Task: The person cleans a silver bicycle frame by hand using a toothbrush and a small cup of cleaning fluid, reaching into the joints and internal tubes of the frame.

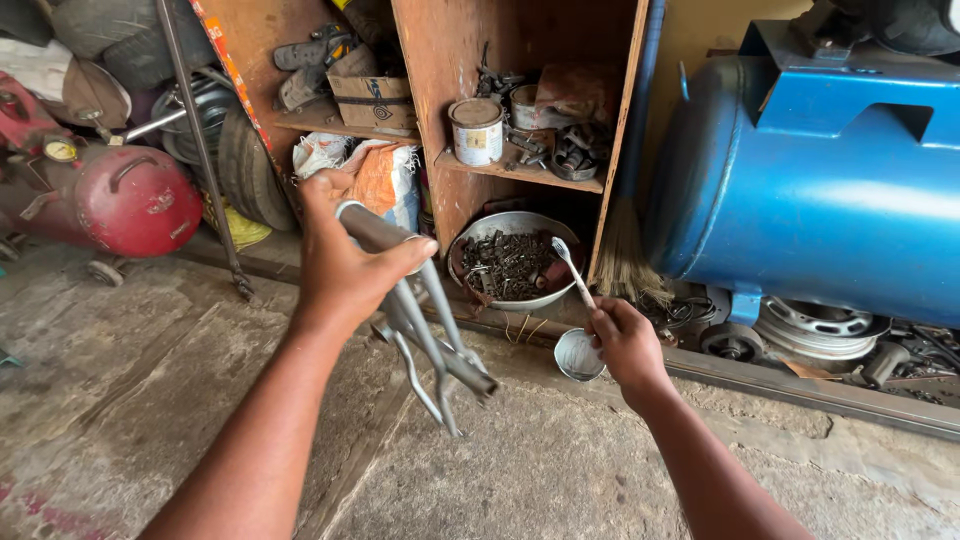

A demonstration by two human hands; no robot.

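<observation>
Up front, grey metal frame [425, 320], bare tubes.

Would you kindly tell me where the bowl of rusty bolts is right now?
In the head view, the bowl sits centre frame at the foot of the wooden shelf, left of the broom and just above the right hand.
</observation>
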